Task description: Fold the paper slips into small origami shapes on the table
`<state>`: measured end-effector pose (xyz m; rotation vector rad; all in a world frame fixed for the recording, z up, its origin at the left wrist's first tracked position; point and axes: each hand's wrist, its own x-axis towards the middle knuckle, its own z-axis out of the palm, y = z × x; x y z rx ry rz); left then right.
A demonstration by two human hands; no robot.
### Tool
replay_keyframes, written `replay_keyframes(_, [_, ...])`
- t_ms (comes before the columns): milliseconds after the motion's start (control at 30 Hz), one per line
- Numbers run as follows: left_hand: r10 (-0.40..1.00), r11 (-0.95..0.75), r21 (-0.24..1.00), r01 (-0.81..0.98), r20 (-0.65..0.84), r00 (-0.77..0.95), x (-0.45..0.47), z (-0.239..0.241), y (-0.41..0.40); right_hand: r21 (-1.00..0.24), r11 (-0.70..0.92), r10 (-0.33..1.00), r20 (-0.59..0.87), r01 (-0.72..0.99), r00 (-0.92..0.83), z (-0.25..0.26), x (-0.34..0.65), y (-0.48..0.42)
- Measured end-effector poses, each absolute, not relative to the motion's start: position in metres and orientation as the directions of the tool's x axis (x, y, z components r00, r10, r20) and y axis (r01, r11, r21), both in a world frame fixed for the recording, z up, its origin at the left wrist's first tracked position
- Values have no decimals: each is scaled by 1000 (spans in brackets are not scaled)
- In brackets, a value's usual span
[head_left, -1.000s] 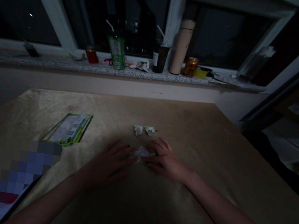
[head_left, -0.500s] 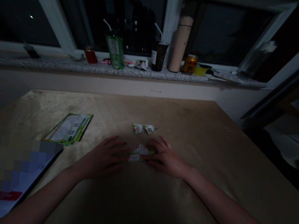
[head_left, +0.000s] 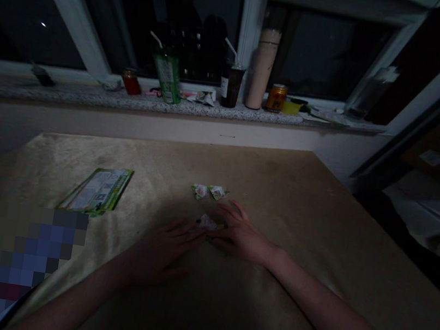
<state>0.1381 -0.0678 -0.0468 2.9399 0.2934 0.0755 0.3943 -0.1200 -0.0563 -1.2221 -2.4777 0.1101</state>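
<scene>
A small folded piece of printed paper point(head_left: 207, 221) lies on the table between my hands, partly covered by fingers. My left hand point(head_left: 164, 247) is stretched flat, its fingertips over the paper's near left side. On the right, my right hand point(head_left: 240, 235) rests with fingers spread, touching the paper's right edge. Just beyond are two small triangular folded papers side by side, a left one point(head_left: 200, 191) and a right one point(head_left: 218, 192). All have white and green print; the dim light hides the finer folds.
A stack of green printed sheets point(head_left: 98, 191) lies at the left of the cloth-covered table point(head_left: 282, 191). A blurred-out blue item sits at the near left. On the windowsill point(head_left: 203, 110) stand a green cup point(head_left: 167, 79), a dark cup point(head_left: 230, 86), a tall flask point(head_left: 263, 69) and a gold can point(head_left: 276, 98).
My left hand has slid right and nearer, now covering much of the folded paper's near part. My right hand stays almost in place beside it. The view has shifted slightly.
</scene>
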Motion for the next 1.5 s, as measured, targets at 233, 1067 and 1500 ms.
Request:
replay_keyframes(233, [243,-932,286,223,33,970,134,-49,-67,-300,613,790,259,731,-556,-56,403,-117])
replay_keyframes(1067, [249,-932,260,253,-46,967,137,-46,-68,-411,577,807,153,706,-570,-53,436,-119])
replay_keyframes(1500, [253,-929,280,241,9,967,134,-49,-67,-369,597,801,223,712,-555,-49,438,-122])
